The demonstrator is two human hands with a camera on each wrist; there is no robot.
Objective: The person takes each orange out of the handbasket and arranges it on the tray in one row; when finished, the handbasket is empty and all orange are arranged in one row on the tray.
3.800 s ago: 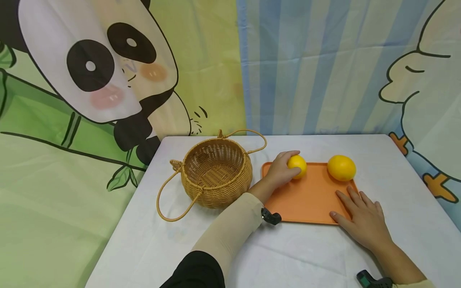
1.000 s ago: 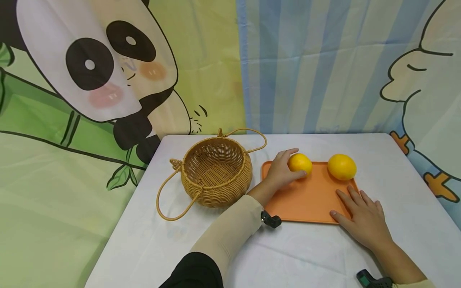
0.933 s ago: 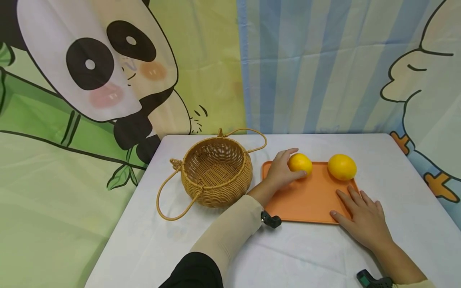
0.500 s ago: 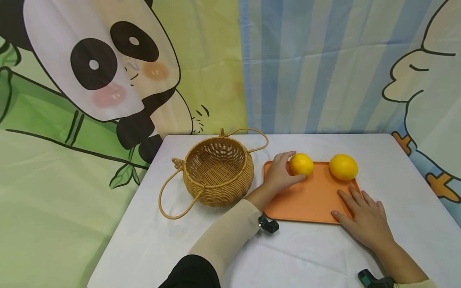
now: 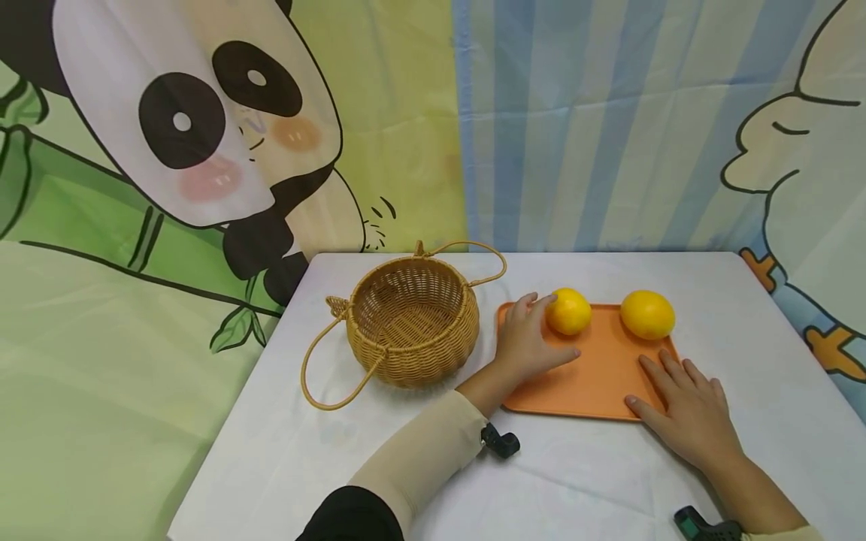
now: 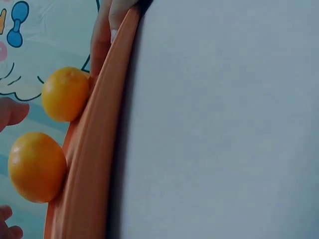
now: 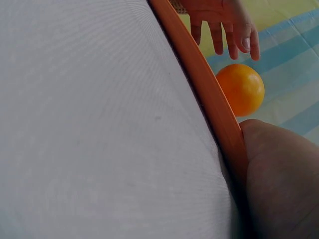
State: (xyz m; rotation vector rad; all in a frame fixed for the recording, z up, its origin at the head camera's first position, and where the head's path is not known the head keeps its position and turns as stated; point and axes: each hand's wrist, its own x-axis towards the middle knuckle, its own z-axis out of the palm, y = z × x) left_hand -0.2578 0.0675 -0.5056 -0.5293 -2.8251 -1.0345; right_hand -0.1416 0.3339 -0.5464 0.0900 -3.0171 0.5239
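Observation:
Two oranges, yellow in the head view, sit on an orange tray (image 5: 575, 391). My left hand (image 5: 526, 344) is beside the left orange (image 5: 570, 311), its thumb and fingers spread and apart from the fruit. At the tray's back right corner lies the larger, more oval orange (image 5: 647, 315). My right hand (image 5: 690, 417) rests with straight fingers over the tray's right edge. The left wrist view has the left orange (image 6: 37, 167) between my thumb and fingertips, with a gap on both sides. In the right wrist view an orange (image 7: 241, 89) shows beyond my right hand (image 7: 284, 179).
A round wicker basket (image 5: 413, 330) with two loop handles stands left of the tray, nothing visible inside. A white cloth (image 5: 575, 481) covers the table. Behind it hangs a cartoon-printed curtain (image 5: 392, 120).
Earlier my left hand held the left orange and shifted it slightly right. Since then its fingers have spread and drawn back toward me, leaving the orange on the tray. My right hand stays put.

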